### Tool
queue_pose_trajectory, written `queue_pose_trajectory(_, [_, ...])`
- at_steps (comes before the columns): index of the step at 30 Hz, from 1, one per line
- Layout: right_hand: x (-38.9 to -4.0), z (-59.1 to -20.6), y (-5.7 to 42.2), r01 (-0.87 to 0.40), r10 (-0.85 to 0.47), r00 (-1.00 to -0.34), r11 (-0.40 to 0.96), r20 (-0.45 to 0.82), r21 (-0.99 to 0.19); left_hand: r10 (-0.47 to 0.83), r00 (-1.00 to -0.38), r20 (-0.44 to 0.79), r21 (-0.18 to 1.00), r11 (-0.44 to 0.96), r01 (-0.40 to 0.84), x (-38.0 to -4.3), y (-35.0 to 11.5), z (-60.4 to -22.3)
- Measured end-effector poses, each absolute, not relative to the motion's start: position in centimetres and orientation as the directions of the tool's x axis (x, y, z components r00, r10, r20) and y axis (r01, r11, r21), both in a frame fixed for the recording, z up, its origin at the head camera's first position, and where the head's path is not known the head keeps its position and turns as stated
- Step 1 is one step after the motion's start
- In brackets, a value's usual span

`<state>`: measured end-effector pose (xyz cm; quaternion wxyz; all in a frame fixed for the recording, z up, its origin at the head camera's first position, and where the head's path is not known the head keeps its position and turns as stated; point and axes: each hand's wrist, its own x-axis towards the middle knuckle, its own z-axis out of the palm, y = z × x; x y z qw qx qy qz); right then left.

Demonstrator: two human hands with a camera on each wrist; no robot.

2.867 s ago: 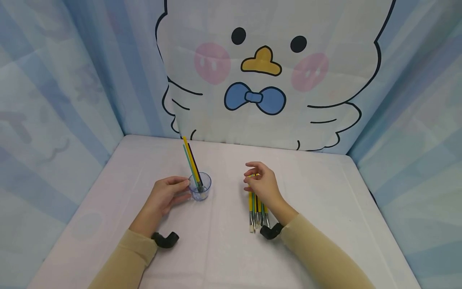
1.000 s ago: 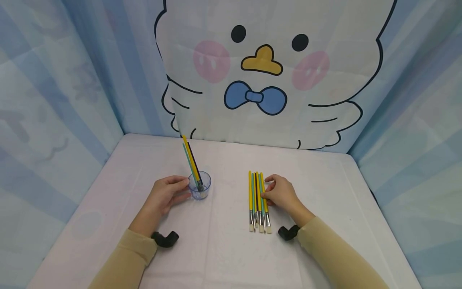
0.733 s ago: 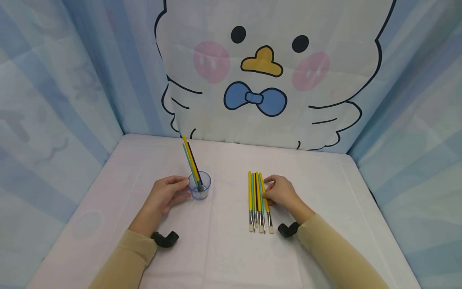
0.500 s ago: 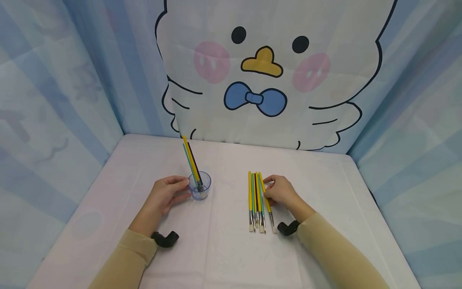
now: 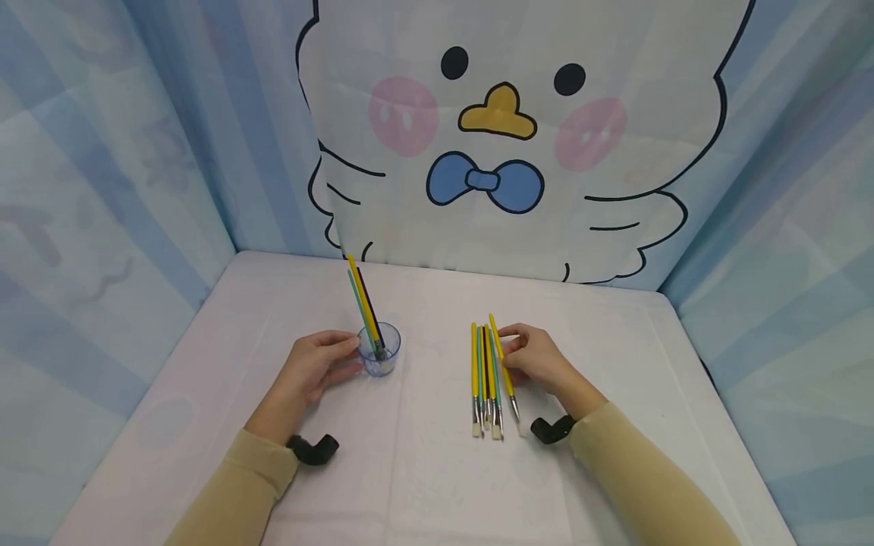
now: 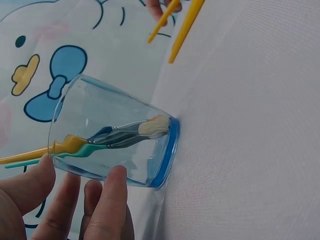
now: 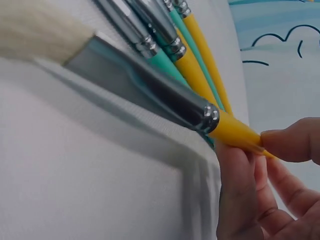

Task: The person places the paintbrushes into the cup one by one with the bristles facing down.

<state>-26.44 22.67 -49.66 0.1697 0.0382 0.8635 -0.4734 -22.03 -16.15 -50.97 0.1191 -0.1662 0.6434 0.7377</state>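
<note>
A clear cup with a blue-tinted base stands upright on the left of the table. Several paintbrushes lean in it, bristles down, with yellow, teal and dark handles. My left hand holds the cup's left side, thumb at the rim and fingers along the wall. On the right, my right hand pinches a yellow-handled paintbrush between thumb and fingers. That brush is tilted, its handle end raised and its pale flat bristles pointing toward me. Just left of it lies a row of paintbrushes.
A white cloth covers the table. Behind it hangs a curtain printed with a cartoon face and blue bow. Blue striped curtains close off both sides. A black band piece sits at each wrist.
My right hand has moved from above the row to its right side, pinched the rightmost yellow paintbrush, drawn it away and tilted it. The left hand and cup have stayed put.
</note>
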Motion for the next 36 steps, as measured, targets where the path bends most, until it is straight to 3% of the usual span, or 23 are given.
queue_pose_trajectory(21, [-25.9,-47.3,20.1,0.154,-0.119,-0.972,0.319,-0.201,-0.935,-0.049,-0.910,-0.412,0.906,-0.130,-0.403,-21.8,-15.9,-50.8])
queue_pose_trajectory(36, [-25.6,-45.6,16.6,0.009,-0.178,-0.984,0.098,-0.026,-0.995,-0.033,-0.920,-0.392,0.912,-0.147,-0.383,-21.9,-16.0,-50.9])
